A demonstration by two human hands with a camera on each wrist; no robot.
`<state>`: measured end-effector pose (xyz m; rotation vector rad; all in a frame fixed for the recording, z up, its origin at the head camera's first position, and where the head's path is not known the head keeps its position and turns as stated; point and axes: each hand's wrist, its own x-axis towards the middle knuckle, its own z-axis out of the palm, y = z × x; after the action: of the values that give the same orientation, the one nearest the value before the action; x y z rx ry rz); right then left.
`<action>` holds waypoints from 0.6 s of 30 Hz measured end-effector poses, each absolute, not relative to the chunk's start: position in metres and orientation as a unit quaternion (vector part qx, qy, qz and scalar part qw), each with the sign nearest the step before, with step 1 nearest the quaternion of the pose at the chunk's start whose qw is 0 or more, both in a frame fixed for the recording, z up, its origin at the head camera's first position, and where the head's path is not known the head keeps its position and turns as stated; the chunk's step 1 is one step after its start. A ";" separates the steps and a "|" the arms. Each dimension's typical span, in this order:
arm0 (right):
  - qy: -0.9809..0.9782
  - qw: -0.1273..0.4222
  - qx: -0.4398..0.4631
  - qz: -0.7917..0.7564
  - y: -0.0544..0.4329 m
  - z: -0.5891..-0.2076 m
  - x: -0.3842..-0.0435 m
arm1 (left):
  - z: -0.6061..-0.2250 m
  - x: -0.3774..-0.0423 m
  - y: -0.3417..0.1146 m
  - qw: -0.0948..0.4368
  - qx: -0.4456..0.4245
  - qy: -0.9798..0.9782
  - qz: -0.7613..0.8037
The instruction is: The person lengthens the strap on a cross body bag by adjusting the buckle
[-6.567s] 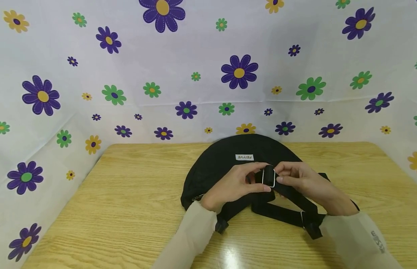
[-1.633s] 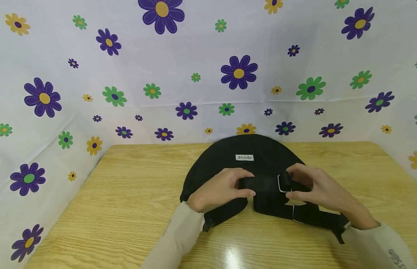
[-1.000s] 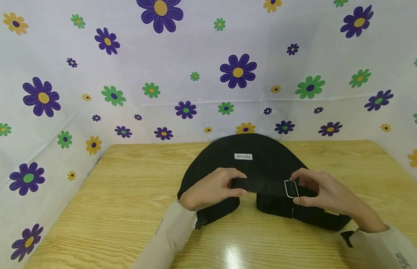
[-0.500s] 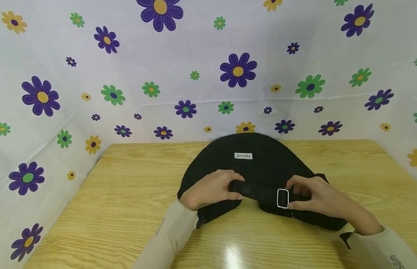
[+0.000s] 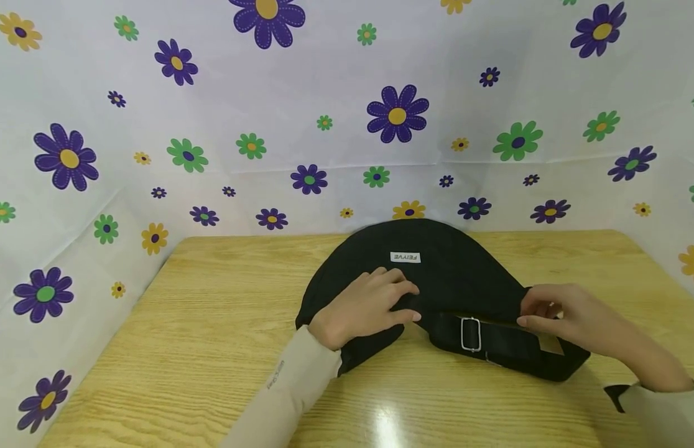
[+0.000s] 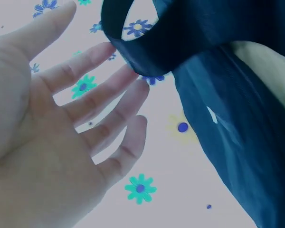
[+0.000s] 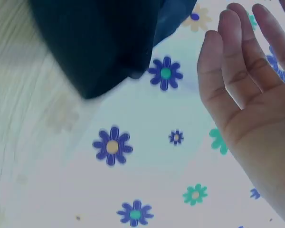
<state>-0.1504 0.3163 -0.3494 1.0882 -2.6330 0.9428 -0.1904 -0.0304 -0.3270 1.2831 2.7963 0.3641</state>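
Note:
A black half-moon shoulder bag lies on the table, its white label upside down from here. Across its near side runs a wide black strap with a silver slide buckle. Over the bag's left part is my left hand, thumb and fingers apart. In the left wrist view, its loosely straight fingers have their tips right at a loop of strap. My right hand is at the bag's right end, thumb and forefinger overlapping the bag's edge; its other fingers show relaxed in the right wrist view.
The bag rests on a light wood table. Behind and beside the table hangs a white cloth printed with purple, green and yellow flowers. A dark tab shows beside my right sleeve.
My right hand has left the buckle and moved right to the bag's end. My left hand's fingers have loosened from the strap. The buckle and strap have settled lower, at the bag's near side.

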 end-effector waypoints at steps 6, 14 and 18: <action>-0.887 -0.022 0.353 0.296 0.336 -0.347 -0.142 | -0.323 -0.190 -0.011 0.009 0.449 0.888 0.100; -0.920 -0.162 0.258 0.246 0.338 -0.345 -0.135 | -0.332 -0.187 0.020 0.043 0.453 0.890 0.033; -0.925 -0.185 0.232 0.236 0.339 -0.349 -0.134 | -0.339 -0.185 0.030 0.060 0.437 0.897 0.008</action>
<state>-0.1338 0.3387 -0.3488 0.8300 -3.3098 0.8426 -0.1847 0.0297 -0.3391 1.3236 2.7166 0.0249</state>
